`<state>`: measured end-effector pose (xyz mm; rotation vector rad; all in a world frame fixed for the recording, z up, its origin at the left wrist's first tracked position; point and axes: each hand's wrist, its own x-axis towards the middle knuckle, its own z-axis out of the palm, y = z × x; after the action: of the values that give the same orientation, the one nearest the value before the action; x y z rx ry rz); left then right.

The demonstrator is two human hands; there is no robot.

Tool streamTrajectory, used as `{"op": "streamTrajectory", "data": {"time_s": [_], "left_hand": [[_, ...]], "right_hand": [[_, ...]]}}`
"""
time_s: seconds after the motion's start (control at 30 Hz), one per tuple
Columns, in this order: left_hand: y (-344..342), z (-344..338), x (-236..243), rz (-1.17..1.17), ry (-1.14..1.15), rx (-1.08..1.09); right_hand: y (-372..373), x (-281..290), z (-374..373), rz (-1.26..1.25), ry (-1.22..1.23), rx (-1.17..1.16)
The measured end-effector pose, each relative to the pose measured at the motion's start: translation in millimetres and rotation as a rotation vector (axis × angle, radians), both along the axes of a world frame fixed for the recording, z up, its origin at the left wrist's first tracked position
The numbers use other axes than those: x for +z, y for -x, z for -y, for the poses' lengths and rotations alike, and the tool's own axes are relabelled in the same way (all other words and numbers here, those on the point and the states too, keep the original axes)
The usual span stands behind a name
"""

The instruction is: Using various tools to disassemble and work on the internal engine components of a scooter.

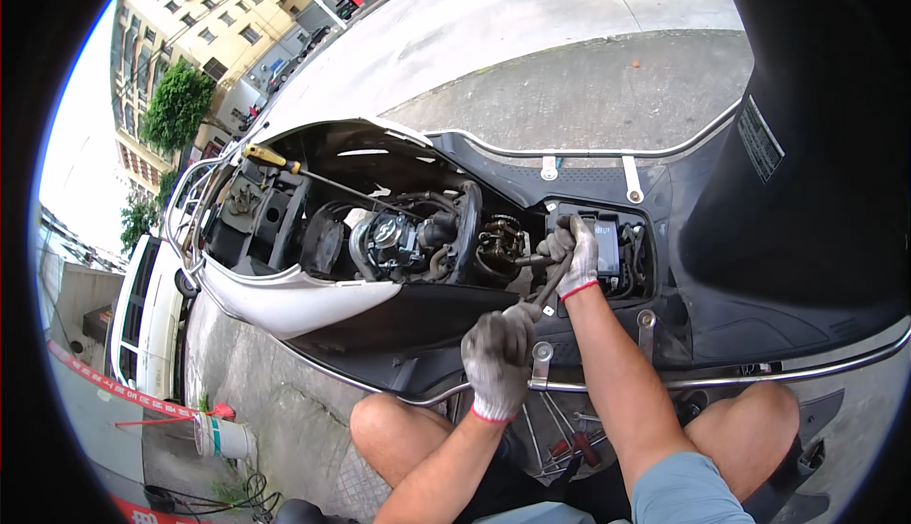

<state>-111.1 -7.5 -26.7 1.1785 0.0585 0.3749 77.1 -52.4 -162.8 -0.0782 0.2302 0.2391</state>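
An opened scooter body with a white side panel [304, 304] lies across the view in front of me. Both gloved hands are on a dark socket wrench [552, 284]. My left hand [498, 353] is closed round the lower end of its handle. My right hand [572, 253] is closed round its head, where a short shaft points left toward the engine's exposed metal parts [501, 239]; the exact contact is hard to make out. Left of there sit the throttle parts and hoses [391, 233]. A yellow-handled screwdriver [270, 157] rests across the body opening.
A battery [605, 249] sits in the open floorboard compartment right of my right hand. Chrome side rails [778, 364] edge the scooter. Several tools, one with a red handle [574, 450], lie on the ground between my legs. A white bucket [224, 437] stands at the lower left.
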Motion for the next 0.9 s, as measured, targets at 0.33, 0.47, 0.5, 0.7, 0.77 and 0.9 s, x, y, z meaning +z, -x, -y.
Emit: {"op": "streamTrajectory", "data": {"time_s": [0.33, 0.47, 0.5, 0.7, 0.77, 0.9], "left_hand": [[-101, -18, 69, -0.096, 0.186, -0.013], [-164, -28, 74, -0.157, 0.195, -0.029], [-179, -29, 71, -0.144, 0.161, -0.048], [-248, -22, 49, -0.216, -0.122, -0.007], [-258, -18, 47, -0.303, -0.139, -0.071], [-245, -22, 58, -0.354, -0.106, -0.219]], "right_hand": [[-2, 16, 2, -0.258, 0.011, -0.122], [-2, 13, -7, -0.307, 0.097, -0.145], [-3, 12, -10, -0.345, 0.112, -0.152], [-6, 2, -18, -0.391, 0.168, -0.195], [-6, 1, -18, -0.381, 0.177, -0.182], [-5, 5, -13, -0.345, 0.188, -0.16]]}}
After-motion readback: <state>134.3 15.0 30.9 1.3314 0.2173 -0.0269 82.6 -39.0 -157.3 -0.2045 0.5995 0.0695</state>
